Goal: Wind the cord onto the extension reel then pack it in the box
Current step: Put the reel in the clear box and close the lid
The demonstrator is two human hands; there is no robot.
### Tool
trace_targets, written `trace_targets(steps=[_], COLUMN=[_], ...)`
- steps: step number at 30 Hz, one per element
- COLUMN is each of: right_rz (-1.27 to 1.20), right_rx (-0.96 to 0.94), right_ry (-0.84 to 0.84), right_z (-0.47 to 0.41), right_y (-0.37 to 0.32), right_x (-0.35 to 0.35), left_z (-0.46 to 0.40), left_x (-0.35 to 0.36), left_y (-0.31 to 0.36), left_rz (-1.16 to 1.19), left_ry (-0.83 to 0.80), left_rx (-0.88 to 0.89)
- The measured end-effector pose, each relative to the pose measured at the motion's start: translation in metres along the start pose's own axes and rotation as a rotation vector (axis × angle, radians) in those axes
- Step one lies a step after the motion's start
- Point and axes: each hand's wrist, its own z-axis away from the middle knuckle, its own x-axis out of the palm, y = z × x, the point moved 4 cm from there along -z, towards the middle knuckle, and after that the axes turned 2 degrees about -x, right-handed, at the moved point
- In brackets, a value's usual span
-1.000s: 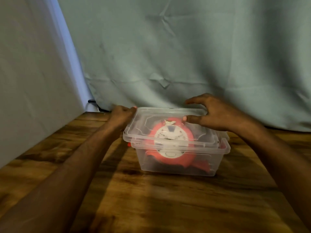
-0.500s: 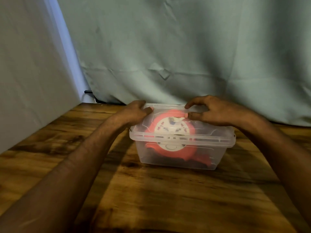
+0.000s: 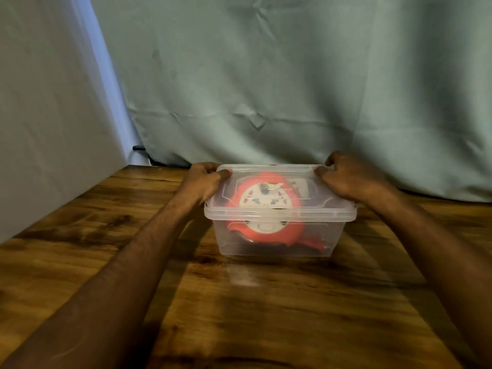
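Note:
A clear plastic box [image 3: 277, 243] stands on the wooden table [image 3: 239, 302]. Inside it lies the red extension reel [image 3: 266, 206] with its white socket face up. A clear lid [image 3: 279, 211] sits level on top of the box. My left hand [image 3: 203, 181] grips the lid's far left corner, thumb on top and fingers curled over the edge. My right hand [image 3: 346, 177] grips the far right corner the same way, thumb pressing down on the lid.
A pale green cloth backdrop [image 3: 292, 89] hangs close behind the box. A grey panel [image 3: 53, 102] closes off the left side. A black cable end [image 3: 141, 149] shows at the gap between them.
The lid has gone from tilted and offset to seated flat on the box. Both hands slid outward from the lid's top to its far corners.

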Motion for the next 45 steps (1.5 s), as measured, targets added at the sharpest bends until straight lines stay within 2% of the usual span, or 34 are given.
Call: trace_targets(steps=[2, 3, 7, 11, 13, 16, 19, 23, 28, 31, 34, 36, 40, 42, 45], right_rz=[-0.073, -0.121, -0.250, -0.489, -0.617, -0.684, -0.559, -0.082, 0.297, 0.399, 0.582, 0.608, 0.525, 0.482, 0.303], right_rx=[0.079, 0.099, 0.148, 0.264, 0.265, 0.283, 0.267, 0.146, 0.072, 0.048, -0.068, -0.067, -0.013, -0.009, 0.021], right_ry=[-0.170, -0.201, -0.172, -0.264, -0.281, -0.323, -0.317, -0.024, 0.159, 0.283, 0.503, 0.496, 0.378, 0.327, 0.157], right_z=[-0.002, -0.003, -0.003, 0.004, 0.005, 0.008, 0.009, 0.003, 0.010, 0.019, 0.028, 0.030, 0.025, 0.021, 0.012], right_y=[0.007, 0.009, 0.011, 0.016, 0.016, 0.014, 0.013, 0.012, 0.000, -0.010, -0.027, -0.030, -0.023, -0.018, -0.007], right_x=[0.006, 0.008, 0.007, 0.016, 0.020, 0.023, 0.019, -0.004, -0.016, -0.021, -0.022, -0.023, -0.023, -0.025, -0.029], left_z=[0.000, -0.001, -0.003, -0.004, -0.005, -0.008, -0.011, -0.014, -0.017, -0.018, -0.018, -0.016, -0.012, -0.008, -0.002], left_x=[0.000, 0.000, 0.000, 0.000, -0.001, 0.000, 0.000, 0.000, 0.001, 0.000, -0.005, -0.008, -0.007, -0.004, 0.000], left_y=[-0.001, -0.002, -0.003, -0.003, -0.002, -0.001, -0.001, -0.001, -0.002, -0.001, 0.001, 0.005, 0.017, 0.024, 0.032], left_rz=[0.005, 0.007, -0.018, -0.004, 0.003, 0.028, 0.060, 0.099, 0.054, -0.034, -0.266, -0.471, -0.794, -0.906, -1.026], left_ry=[-0.001, -0.002, 0.000, -0.008, -0.009, -0.021, -0.029, -0.044, -0.052, -0.046, 0.000, 0.018, 0.102, 0.164, 0.237], left_rx=[-0.010, -0.014, -0.003, 0.001, 0.007, 0.023, 0.031, 0.015, 0.021, 0.019, -0.016, -0.023, 0.073, 0.128, 0.204])
